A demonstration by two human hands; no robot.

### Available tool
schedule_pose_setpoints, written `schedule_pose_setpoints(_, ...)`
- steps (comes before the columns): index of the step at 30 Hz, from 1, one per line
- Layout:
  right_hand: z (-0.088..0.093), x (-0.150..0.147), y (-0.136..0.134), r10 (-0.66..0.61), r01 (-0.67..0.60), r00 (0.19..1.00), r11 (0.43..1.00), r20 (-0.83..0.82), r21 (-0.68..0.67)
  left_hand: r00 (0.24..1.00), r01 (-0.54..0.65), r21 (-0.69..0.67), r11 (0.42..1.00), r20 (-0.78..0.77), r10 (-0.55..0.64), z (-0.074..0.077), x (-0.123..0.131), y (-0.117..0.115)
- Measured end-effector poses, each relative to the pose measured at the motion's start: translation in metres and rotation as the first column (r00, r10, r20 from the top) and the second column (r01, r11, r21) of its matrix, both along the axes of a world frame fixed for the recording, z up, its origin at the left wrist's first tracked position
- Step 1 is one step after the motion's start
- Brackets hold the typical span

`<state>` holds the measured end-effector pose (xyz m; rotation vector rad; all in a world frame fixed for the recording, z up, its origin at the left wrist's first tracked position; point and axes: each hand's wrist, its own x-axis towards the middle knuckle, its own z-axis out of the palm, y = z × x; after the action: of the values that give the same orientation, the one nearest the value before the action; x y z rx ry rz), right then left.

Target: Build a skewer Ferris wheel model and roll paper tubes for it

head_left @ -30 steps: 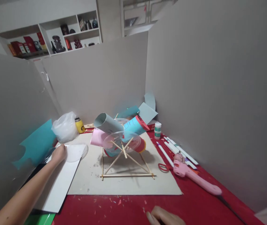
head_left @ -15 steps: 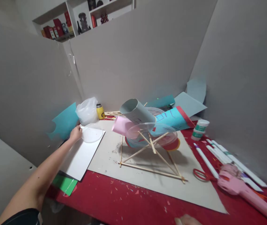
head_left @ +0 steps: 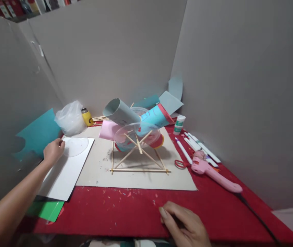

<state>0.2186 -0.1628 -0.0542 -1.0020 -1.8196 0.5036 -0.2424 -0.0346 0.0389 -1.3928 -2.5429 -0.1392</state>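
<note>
Home craft corner; glue gun (head_left: 213, 172), scissors (head_left: 180, 164), coloured paper (head_left: 37, 133).

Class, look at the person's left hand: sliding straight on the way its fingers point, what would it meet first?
The clear plastic disc lying on the white sheet; the left hand seems right at its rim, though whether they touch is unclear.

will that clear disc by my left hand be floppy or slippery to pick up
Likely light and bendy: the clear disc looks thin, with the white sheet showing through. Lying flat on that sheet, it may slide rather than lift; the left hand is at its edge, the likeliest grip.
</note>
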Motion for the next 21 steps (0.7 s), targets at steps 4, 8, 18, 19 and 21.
schedule_pose_setpoints(4, 0.004, -0.003, -0.001, 0.024, -0.024, 1.0, 1.0, 0.001, 0.014, 0.993, 0.109, 0.005, 0.994, -0.055, -0.109, -0.005, 0.028, 0.0)
schedule_pose_setpoints(8, 0.001, -0.004, -0.001, 0.023, -0.023, 1.0, 1.0, 0.002, 0.019, 0.959, 0.264, -0.035, 0.964, -0.095, -0.266, -0.012, 0.058, 0.0)
schedule_pose_setpoints(18, -0.008, -0.009, -0.003, 0.047, -0.048, 0.999, 0.996, 0.019, 0.07, 0.815, 0.576, 0.075, 0.814, -0.12, -0.566, -0.017, 0.112, -0.027)
schedule_pose_setpoints(19, -0.009, -0.01, -0.002, 0.046, -0.047, 0.999, 0.997, 0.025, 0.068, 0.79, 0.612, 0.103, 0.784, -0.133, -0.599, -0.012, 0.118, -0.036)
schedule_pose_setpoints(21, -0.011, -0.011, -0.002, 0.043, -0.045, 0.998, 0.997, 0.04, 0.059, 0.714, 0.7, 0.164, 0.695, -0.17, -0.679, -0.001, 0.129, -0.063)
